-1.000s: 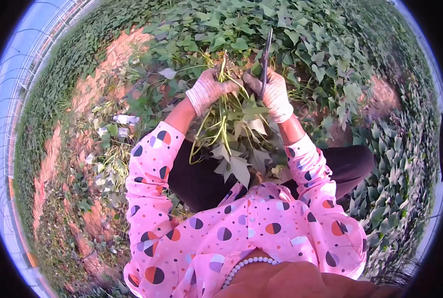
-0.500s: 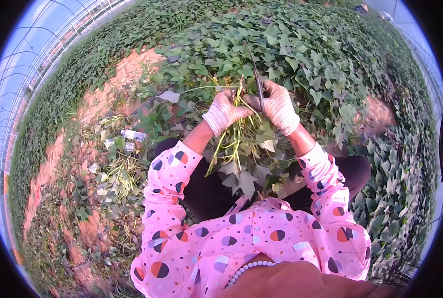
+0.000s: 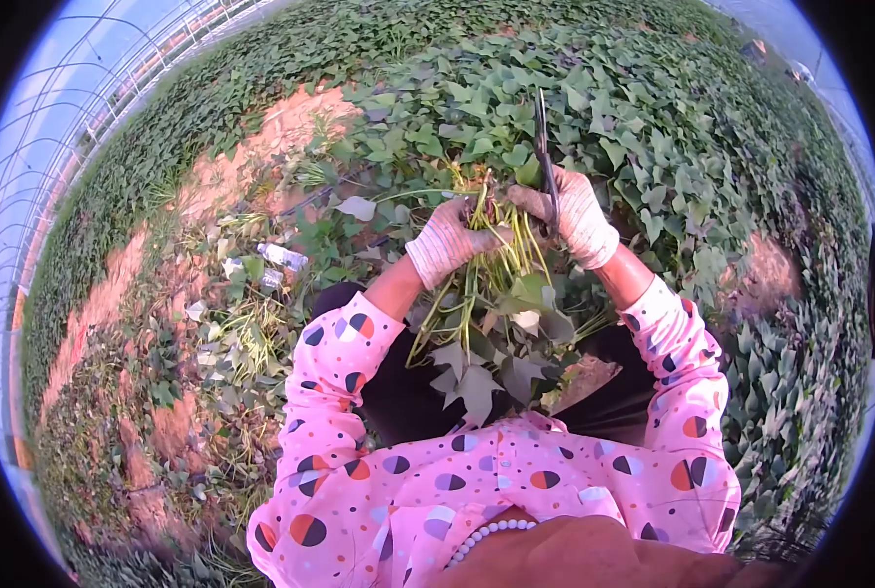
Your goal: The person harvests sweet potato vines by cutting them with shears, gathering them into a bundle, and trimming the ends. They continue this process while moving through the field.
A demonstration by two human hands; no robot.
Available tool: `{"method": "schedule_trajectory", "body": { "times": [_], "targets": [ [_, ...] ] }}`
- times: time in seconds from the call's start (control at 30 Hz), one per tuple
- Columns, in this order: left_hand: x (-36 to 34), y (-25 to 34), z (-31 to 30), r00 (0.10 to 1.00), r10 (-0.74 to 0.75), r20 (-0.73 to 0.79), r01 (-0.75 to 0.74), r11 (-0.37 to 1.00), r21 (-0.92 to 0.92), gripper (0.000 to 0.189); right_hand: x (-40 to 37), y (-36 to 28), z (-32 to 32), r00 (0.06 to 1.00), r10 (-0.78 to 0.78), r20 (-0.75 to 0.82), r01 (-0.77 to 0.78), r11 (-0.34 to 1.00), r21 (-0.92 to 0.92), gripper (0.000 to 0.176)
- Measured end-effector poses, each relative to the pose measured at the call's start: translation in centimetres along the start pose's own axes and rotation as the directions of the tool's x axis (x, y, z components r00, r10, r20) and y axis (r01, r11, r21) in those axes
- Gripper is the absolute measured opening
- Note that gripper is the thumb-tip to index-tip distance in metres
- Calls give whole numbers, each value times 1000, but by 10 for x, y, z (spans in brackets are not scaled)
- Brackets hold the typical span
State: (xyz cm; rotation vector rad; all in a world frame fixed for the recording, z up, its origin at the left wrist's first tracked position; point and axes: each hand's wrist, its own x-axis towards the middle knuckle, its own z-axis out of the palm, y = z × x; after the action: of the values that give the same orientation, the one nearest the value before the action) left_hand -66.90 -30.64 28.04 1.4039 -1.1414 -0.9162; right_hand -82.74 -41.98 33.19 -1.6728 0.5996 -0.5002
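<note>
My left hand [image 3: 445, 241], in a pale work glove, is closed round a bunch of green vine cuttings [image 3: 470, 284]. Their cut ends stick up above the thumb, while the stems and broad leaves [image 3: 475, 389] hang down over my lap. In my right hand [image 3: 582, 218], also gloved, is a pair of dark scissors [image 3: 543, 142], blades pointing up and away from me. Its fingers are wrapped round the handles, which they mostly hide. The thumb side of this hand is close beside the top of the bunch.
Leafy vines [image 3: 594, 108] cover the ground ahead and to the right. A clear plastic bottle [image 3: 283, 257] lies at the left, near a heap of cut stems [image 3: 251, 333]. Bare reddish soil [image 3: 226, 181] shows between plants. A framed greenhouse wall [image 3: 89, 118] curves along the left.
Both hands appear farther right and slightly lower as the view has shifted. My right hand has drawn a little away from the left, and the scissors blades have moved right with it.
</note>
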Motion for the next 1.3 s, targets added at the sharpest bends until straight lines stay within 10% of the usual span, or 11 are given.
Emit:
{"method": "schedule_trajectory", "body": {
  "times": [0.2,0.27,0.67,1.0,1.3],
  "targets": [
    [9,-15,3,1000,25,4,-25,969,244,36,17,13,6,975,-163,152,196,953,-231,26],
    [4,-10,4,999,33,7,-33,999,-15,40,19,14,3,959,-238,155,273,923,-272,26],
    [0,-6,5,988,-136,68,151,919,-363,58,20,12,-9,990,-50,128,42,997,59,23],
    [-1,-9,4,979,-203,18,204,976,-73,60,33,3,-3,890,100,444,-4,977,-213,30],
    [-13,-28,14,994,-98,39,106,921,-376,46,33,28,18,966,-14,257,0,998,57,27]
  ]
}}
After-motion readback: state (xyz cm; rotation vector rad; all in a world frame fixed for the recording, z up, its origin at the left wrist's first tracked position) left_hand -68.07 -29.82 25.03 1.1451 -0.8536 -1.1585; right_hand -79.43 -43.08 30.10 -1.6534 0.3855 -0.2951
